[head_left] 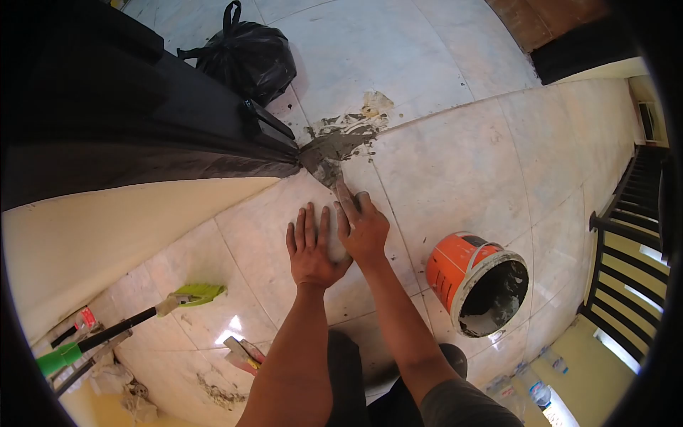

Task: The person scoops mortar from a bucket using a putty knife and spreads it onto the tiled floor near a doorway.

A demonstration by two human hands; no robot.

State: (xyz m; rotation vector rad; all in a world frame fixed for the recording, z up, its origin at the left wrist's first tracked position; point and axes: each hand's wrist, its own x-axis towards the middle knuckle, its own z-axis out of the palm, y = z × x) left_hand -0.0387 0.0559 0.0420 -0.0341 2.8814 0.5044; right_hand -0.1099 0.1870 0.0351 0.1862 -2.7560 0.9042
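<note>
My left hand (313, 249) lies flat on the pale floor tiles, its fingers spread and dusty, holding nothing. Close beside it on the right, my right hand (364, 231) reaches to the lower edge of a patch of wet grey cement (338, 146). Its index finger points forward onto the patch while other fingers curl under. Whatever is pinched below them is hidden. The cement fills a gap in the floor at the foot of a dark door frame (284, 167), with rough smears along its far side.
An orange bucket (445, 274) with grey residue inside stands tilted-looking at right. A black plastic bag (252, 64) sits beyond the frame. To the left are a green brush head (201, 293) and a pole; a trowel-like tool (244, 354) lies near my left forearm. Black railings (626, 263) line the right.
</note>
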